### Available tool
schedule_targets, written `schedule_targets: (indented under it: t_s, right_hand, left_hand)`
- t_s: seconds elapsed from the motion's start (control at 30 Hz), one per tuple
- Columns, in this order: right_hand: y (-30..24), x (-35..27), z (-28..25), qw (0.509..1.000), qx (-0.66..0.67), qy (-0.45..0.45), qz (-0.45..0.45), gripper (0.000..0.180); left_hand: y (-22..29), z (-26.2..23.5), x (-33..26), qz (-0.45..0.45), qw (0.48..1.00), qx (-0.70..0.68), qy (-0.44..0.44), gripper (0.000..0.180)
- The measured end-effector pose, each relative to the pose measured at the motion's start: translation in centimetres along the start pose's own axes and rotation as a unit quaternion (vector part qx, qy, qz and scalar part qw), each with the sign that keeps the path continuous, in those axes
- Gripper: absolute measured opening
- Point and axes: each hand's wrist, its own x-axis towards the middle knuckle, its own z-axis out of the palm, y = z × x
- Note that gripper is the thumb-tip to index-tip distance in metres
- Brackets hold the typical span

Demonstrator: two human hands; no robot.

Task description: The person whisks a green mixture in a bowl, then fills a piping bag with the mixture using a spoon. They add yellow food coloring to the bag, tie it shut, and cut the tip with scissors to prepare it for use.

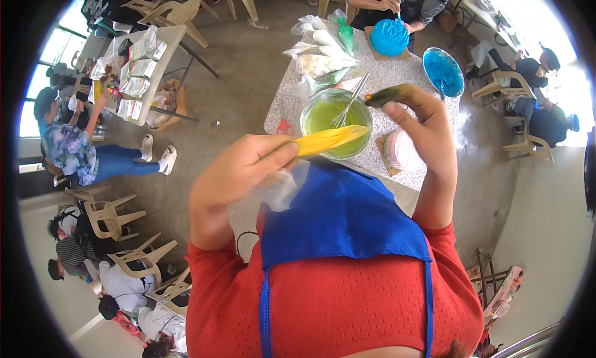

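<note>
My left hand (245, 165) is closed round the gathered end of a yellow piping bag (330, 139), its tip pointing right. Clear plastic (282, 187) hangs below those fingers. My right hand (428, 125) is raised over the table's right part, thumb and forefinger drawn together at a dark green patch with an orange speck at its end. Whether that is a small thing or stained fingers, I cannot make out. Under the piping bag's tip stands a bowl of green icing (323, 116) with a wire whisk (349, 103) leaning in it.
A pink-and-white cake (402, 150) sits on a board by my right wrist. Beyond are filled piping bags (323, 51), a bowl of blue icing (443, 72) and a blue cake (390, 38) worked on by another person. Red-handled scissors (284, 127) lie at the table's left edge.
</note>
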Motion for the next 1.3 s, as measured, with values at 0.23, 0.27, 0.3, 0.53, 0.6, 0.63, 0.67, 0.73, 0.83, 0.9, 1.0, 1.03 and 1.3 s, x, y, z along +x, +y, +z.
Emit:
schedule_targets:
  t_s: [0.23, 0.27, 0.3, 0.53, 0.6, 0.63, 0.67, 0.73, 0.83, 0.9, 1.0, 1.03, 1.3]
  right_hand:
    - [-1.7, -0.1, 5.5, 0.944, -0.231, -0.11, -0.207, 0.018]
    - [-1.9, -0.2, 5.7, 0.938, -0.257, -0.102, -0.21, 0.016]
    - [-2.0, -0.2, 5.8, 0.93, -0.282, -0.095, -0.214, 0.013]
    - [-1.4, -0.6, 3.9, 0.931, -0.28, -0.143, -0.184, 0.009]
    - [-1.1, -0.6, 3.4, 0.93, -0.278, -0.144, -0.193, 0.008]
    - [-1.1, -0.6, 3.2, 0.931, -0.272, -0.155, -0.187, 0.008]
    - [-1.1, -0.5, 2.9, 0.932, -0.266, -0.165, -0.18, 0.008]
    - [-1.1, -0.5, 2.5, 0.934, -0.256, -0.18, -0.171, 0.009]
    - [-1.0, -0.4, 2.1, 0.937, -0.243, -0.195, -0.161, 0.011]
    - [-0.9, -0.4, 1.8, 0.938, -0.236, -0.207, -0.15, 0.012]
    - [-0.8, -0.3, 1.4, 0.948, -0.19, -0.216, -0.138, 0.013]
    - [-0.8, -0.3, 1.3, 0.949, -0.187, -0.217, -0.131, 0.013]
    - [-0.4, -0.4, 0.2, 0.957, -0.164, -0.214, -0.106, 0.012]
  left_hand:
    - [0.8, 1.3, 1.9, 0.034, 0.997, 0.063, -0.005, 0.03]
    - [0.7, 1.4, 2.1, 0.035, 0.997, 0.068, -0.001, 0.03]
    - [0.7, 1.5, 2.1, 0.032, 0.998, 0.062, -0.004, 0.03]
    - [1.3, 1.2, 2.3, 0.037, 0.993, 0.104, -0.047, 0.029]
    - [1.2, 1.0, 2.2, 0.062, 0.99, 0.116, -0.051, 0.029]
    - [1.2, 1.0, 2.2, 0.072, 0.989, 0.119, -0.05, 0.029]
    - [1.1, 1.0, 2.1, 0.082, 0.988, 0.122, -0.05, 0.029]
    - [1.4, 1.0, 2.1, 0.073, 0.989, 0.114, -0.052, 0.029]
    - [2.4, 0.7, 2.1, 0.039, 0.99, 0.115, -0.072, 0.026]
    - [2.9, 0.5, 2.1, 0.013, 0.99, 0.114, -0.083, 0.025]
    - [3.0, 0.4, 2.0, -0.003, 0.992, 0.1, -0.082, 0.026]
    - [3.0, 0.4, 1.9, 0.003, 0.992, 0.095, -0.078, 0.028]
    - [3.1, -0.3, 1.4, 0.013, 0.994, 0.077, -0.073, 0.031]
